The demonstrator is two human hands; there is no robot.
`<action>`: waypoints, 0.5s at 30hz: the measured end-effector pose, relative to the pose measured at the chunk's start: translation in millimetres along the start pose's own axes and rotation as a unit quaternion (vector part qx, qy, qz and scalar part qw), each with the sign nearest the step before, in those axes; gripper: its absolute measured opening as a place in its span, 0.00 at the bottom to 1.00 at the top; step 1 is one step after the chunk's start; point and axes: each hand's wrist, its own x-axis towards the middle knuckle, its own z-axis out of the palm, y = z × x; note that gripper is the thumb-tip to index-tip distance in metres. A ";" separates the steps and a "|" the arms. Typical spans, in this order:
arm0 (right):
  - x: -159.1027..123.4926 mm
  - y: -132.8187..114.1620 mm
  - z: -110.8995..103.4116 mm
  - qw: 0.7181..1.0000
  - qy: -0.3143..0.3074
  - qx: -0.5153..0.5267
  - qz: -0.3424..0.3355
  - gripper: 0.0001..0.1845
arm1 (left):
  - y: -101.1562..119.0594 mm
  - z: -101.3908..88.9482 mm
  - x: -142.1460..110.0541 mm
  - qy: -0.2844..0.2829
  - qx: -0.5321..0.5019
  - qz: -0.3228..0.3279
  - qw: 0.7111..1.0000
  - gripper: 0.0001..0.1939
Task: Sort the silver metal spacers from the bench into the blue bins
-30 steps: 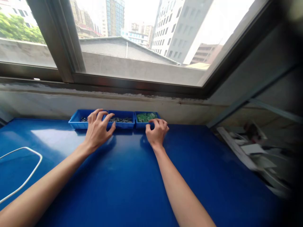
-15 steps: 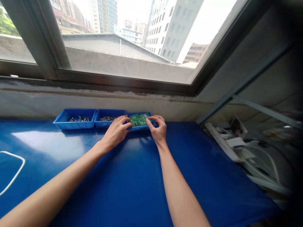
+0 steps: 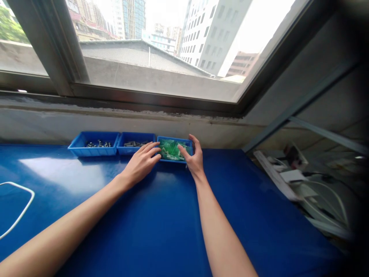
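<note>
A blue plastic bin (image 3: 173, 161) holds green pieces in clear wrapping (image 3: 170, 148), too small to make out exactly. At its left end is my left hand (image 3: 141, 163), palm down, fingers stretched toward the rim and nothing visible in them. My right hand (image 3: 195, 159) is at the opposite end, thumb over the contents and fingers spread along the outer right side. Whether its fingertips press on the bin I cannot tell.
Two more blue bins stand to the left: a middle bin (image 3: 122, 151) with dark grey pieces and a left bin (image 3: 86, 152) with small metal parts. A white cable (image 3: 27, 206) lies on the blue table (image 3: 150, 231). Cluttered white items (image 3: 291, 175) lie beyond its right edge.
The right bin sits slightly turned and a little nearer, its rim now more exposed. My right hand's fingers have opened wider and moved from over the contents to the bin's right side.
</note>
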 end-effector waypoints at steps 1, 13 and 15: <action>0.0 -1.1 -0.4 1.000 0.003 0.004 0.008 0.33 | 0.3 0.6 2.7 0.002 -0.005 -0.006 1.000 0.08; -5.3 -23.6 8.4 0.982 -0.014 -0.162 -0.093 0.16 | -3.2 5.3 39.9 -0.088 -0.008 -0.102 0.991 0.04; -5.4 -22.5 9.8 0.980 -0.036 -0.171 -0.100 0.16 | -4.4 5.5 40.0 -0.093 -0.014 -0.106 0.990 0.04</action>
